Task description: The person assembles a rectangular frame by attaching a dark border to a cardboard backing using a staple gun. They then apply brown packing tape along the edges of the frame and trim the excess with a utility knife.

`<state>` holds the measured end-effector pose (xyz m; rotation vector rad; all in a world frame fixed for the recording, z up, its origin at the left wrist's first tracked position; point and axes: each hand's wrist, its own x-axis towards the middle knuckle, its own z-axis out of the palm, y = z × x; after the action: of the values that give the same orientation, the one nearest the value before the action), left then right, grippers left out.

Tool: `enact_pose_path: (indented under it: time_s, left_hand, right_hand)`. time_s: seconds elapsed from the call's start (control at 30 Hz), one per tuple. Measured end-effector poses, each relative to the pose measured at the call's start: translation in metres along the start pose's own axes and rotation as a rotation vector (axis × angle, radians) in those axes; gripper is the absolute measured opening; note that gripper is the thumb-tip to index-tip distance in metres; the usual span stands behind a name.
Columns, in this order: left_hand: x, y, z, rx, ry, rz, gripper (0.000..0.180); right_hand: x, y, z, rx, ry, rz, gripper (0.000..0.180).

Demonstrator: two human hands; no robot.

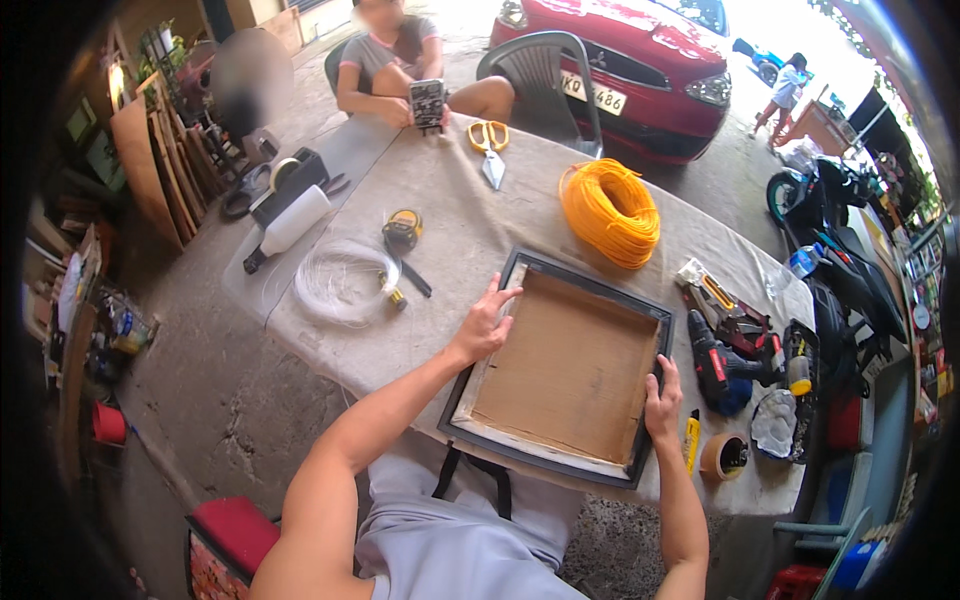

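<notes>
Gripping a dark picture frame [560,375] lying back-up at lower centre of the picture; left hand [483,325] flat on its left rail, fingers spread toward the upper corner; right hand [661,405] closed around the right rail, thumb on top; frame sits between both hands, each touching it, neither nearer; brown backing board faces up; frame close to square, slightly longer axis running lower left to upper right, near edge overhanging the grey cloth-covered table [450,230]; orange cable coil [611,212] lies beyond, upper right, apart.
</notes>
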<state>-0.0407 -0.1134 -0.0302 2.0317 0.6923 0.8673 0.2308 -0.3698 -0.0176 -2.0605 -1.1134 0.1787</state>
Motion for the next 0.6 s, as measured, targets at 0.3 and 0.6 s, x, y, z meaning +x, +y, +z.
enact_pose_path:
  time_s: [0.3, 0.6]
  left_hand:
    - [-0.002, 0.007, -0.002, 0.027, -0.009, -0.03, 0.042]
    - [-0.002, 0.021, 0.006, 0.785, -0.121, 0.088, 0.049]
  right_hand:
    - [0.002, 0.001, 0.002, 0.187, -0.032, 0.086, 0.043]
    - [0.003, -0.015, 0.0, -0.212, -0.054, -0.05, 0.041]
